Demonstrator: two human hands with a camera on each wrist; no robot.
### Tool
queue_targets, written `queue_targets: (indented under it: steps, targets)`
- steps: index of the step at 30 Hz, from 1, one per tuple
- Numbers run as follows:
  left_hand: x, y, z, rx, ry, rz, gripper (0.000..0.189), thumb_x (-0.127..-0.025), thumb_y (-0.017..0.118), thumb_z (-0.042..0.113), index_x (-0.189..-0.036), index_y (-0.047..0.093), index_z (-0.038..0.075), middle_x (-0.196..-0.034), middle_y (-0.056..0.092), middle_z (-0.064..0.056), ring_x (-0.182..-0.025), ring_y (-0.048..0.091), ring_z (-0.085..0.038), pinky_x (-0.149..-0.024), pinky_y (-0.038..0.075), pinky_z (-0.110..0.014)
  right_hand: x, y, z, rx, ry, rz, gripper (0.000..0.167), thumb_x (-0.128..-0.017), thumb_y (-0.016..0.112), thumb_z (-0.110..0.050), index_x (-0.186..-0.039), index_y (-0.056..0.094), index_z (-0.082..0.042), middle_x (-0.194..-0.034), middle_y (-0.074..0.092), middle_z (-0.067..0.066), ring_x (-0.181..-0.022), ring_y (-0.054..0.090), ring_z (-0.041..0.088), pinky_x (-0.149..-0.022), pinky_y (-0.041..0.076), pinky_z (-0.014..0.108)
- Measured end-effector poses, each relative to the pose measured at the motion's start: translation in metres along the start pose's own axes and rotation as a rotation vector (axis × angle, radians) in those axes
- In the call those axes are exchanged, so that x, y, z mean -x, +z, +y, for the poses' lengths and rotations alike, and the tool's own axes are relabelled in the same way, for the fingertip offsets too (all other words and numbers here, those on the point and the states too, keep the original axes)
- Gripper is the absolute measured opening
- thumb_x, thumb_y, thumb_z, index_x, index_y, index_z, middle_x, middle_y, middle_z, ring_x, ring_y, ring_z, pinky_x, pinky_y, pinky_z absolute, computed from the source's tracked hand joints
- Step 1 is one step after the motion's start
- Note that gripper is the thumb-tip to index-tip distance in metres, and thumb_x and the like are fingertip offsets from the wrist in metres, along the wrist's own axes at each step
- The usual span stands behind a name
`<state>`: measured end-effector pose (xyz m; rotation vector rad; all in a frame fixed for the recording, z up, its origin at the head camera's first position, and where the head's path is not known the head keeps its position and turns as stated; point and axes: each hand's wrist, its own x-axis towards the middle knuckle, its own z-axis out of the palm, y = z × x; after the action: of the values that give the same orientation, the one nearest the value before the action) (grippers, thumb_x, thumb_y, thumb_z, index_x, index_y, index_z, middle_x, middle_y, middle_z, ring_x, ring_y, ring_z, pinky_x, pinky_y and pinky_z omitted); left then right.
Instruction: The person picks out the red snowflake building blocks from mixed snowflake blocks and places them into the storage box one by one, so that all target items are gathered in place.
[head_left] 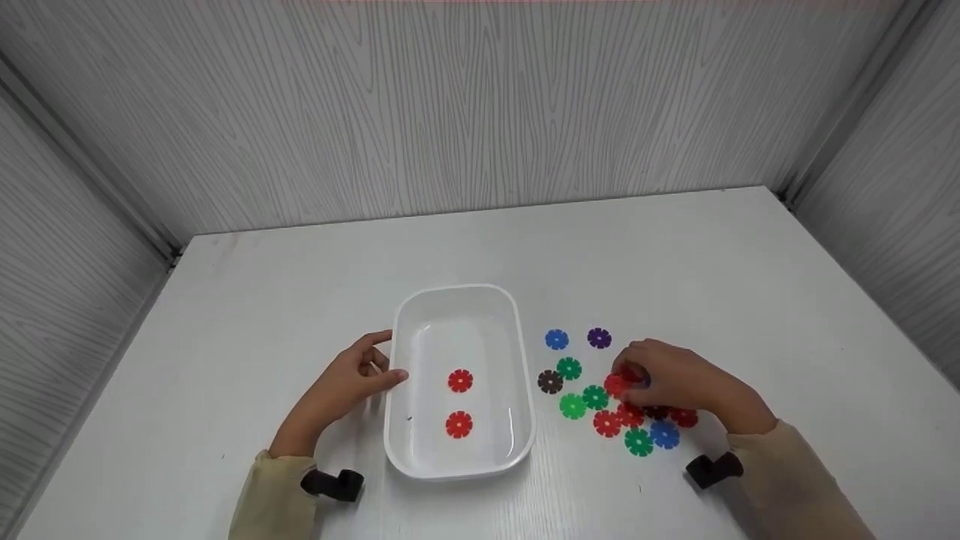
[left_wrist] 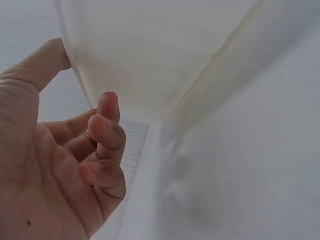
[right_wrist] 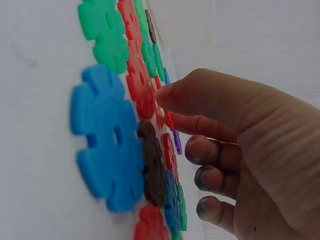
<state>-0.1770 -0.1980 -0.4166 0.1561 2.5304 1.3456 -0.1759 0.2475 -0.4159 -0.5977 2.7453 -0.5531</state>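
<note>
The left hand (head_left: 352,381) pinches the left edge of the tray (head_left: 487,352), probably to keep it still. The right hand (head_left: 667,373) pinches a red disc (head_left: 616,386) among other discs (head_left: 573,406) on the table (head_left: 675,277), past the tray's right edge.

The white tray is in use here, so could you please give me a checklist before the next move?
1. White tray upright on the table: ok.
2. Left hand at the tray's rim: ok, thumb over the edge.
3. Two red discs in the tray lying apart: ok.
4. Right hand firmly gripping a red disc: cannot tell.
5. Discs outside the tray sorted by colour: not ok, red, green and blue mixed.
</note>
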Motion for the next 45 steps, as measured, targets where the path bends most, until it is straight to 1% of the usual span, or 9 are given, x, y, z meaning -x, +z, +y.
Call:
queue_targets:
  steps: [5,8,13,19,23,27,35,40,45]
  targets:
    - [0.002,0.000,0.000,0.013,-0.005,-0.003,0.071,-0.087,0.071,0.033,-0.146,0.038,0.012,-0.099,0.056,-0.008,-0.080,0.049,-0.017,-0.071,0.041,-0.030,0.004,-0.006,-0.002,-0.051,0.035,0.034,0.044,-0.075,0.080,-0.025,-0.112,0.062,-0.013,-0.098,0.060,0.000,-0.090,0.054,0.016,-0.076,0.055,0.034]
    - [0.003,0.000,0.000,0.024,-0.005,0.002,0.071,-0.087,0.071,0.032,-0.146,0.038,0.012,-0.099,0.056,-0.008,-0.080,0.049,-0.017,-0.070,0.040,-0.030,0.005,-0.012,-0.006,-0.087,0.030,0.061,0.041,-0.076,0.079,-0.022,-0.112,0.062,-0.013,-0.095,0.058,0.000,-0.089,0.053,0.016,-0.074,0.054,0.030]
    - [0.003,-0.001,-0.002,0.025,-0.003,0.005,0.071,-0.087,0.071,0.033,-0.146,0.038,0.012,-0.099,0.057,-0.008,-0.080,0.050,-0.017,-0.071,0.041,-0.030,0.000,-0.020,-0.021,-0.124,-0.044,0.103,0.039,-0.076,0.078,-0.019,-0.111,0.063,-0.013,-0.094,0.058,0.003,-0.089,0.052,0.018,-0.072,0.051,0.025]
    - [0.003,0.000,-0.002,0.032,0.002,-0.005,0.072,-0.086,0.071,0.033,-0.146,0.038,0.011,-0.100,0.056,-0.008,-0.080,0.049,-0.017,-0.071,0.041,-0.030,-0.015,-0.019,-0.049,-0.161,-0.130,0.107,0.035,-0.080,0.075,-0.020,-0.112,0.062,-0.013,-0.102,0.062,0.005,-0.093,0.053,0.019,-0.079,0.053,0.030]
    - [0.002,-0.001,-0.002,0.032,0.007,-0.005,0.071,-0.086,0.071,0.031,-0.146,0.038,0.010,-0.099,0.055,-0.008,-0.079,0.048,-0.017,-0.070,0.041,-0.030,-0.027,-0.014,-0.072,-0.195,-0.190,0.095,0.033,-0.082,0.072,-0.022,-0.112,0.062,-0.013,-0.096,0.059,0.007,-0.090,0.051,0.021,-0.075,0.051,0.029]
    - [0.001,-0.002,-0.001,0.023,0.003,-0.005,0.072,-0.086,0.071,0.033,-0.146,0.038,0.011,-0.100,0.056,-0.008,-0.080,0.048,-0.017,-0.071,0.041,-0.030,-0.036,-0.009,-0.097,-0.220,-0.229,0.095,0.035,-0.078,0.075,-0.020,-0.110,0.063,-0.012,-0.093,0.058,0.006,-0.087,0.052,0.021,-0.069,0.049,0.024]
    - [0.001,-0.002,0.001,0.025,0.004,-0.002,0.071,-0.085,0.072,0.034,-0.145,0.040,0.011,-0.100,0.056,-0.008,-0.081,0.050,-0.017,-0.071,0.042,-0.030,-0.054,0.003,-0.137,-0.194,-0.164,0.037,0.042,-0.072,0.080,-0.020,-0.111,0.064,-0.015,-0.092,0.059,0.004,-0.084,0.055,0.019,-0.065,0.051,0.026]
    - [0.001,-0.001,0.001,0.026,-0.007,-0.003,0.072,-0.084,0.073,0.035,-0.145,0.040,0.011,-0.100,0.056,-0.008,-0.081,0.049,-0.017,-0.071,0.042,-0.029,-0.058,0.011,-0.142,-0.142,-0.121,0.030,0.043,-0.073,0.081,-0.021,-0.113,0.065,-0.016,-0.091,0.058,0.002,-0.080,0.053,0.014,-0.065,0.052,0.026]
    - [0.002,-0.001,0.000,0.022,-0.004,0.002,0.072,-0.085,0.072,0.034,-0.145,0.041,0.012,-0.100,0.056,-0.008,-0.081,0.049,-0.017,-0.070,0.041,-0.030,-0.060,0.014,-0.141,-0.128,-0.116,0.038,0.043,-0.074,0.081,-0.023,-0.113,0.066,-0.016,-0.092,0.057,0.001,-0.081,0.053,0.015,-0.068,0.053,0.027]
